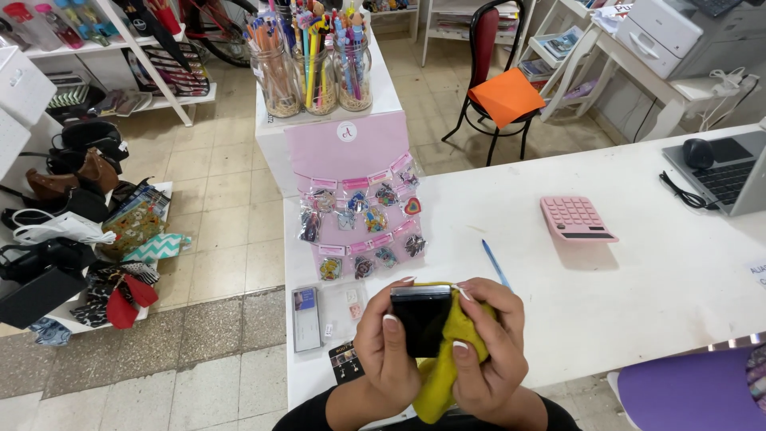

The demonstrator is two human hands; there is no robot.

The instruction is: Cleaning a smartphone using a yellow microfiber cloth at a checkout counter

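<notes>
at the near edge of the counter (638, 279), your left hand (391, 347) clasps the black phone (420, 319) upright, long axis near-to-far; your right hand (487, 351) presses the yellow cloth (447, 371) against its right side.

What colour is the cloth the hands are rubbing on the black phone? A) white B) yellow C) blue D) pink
B: both hands hold the black phone, and the cloth wrapped around it is mustard yellow.
</notes>
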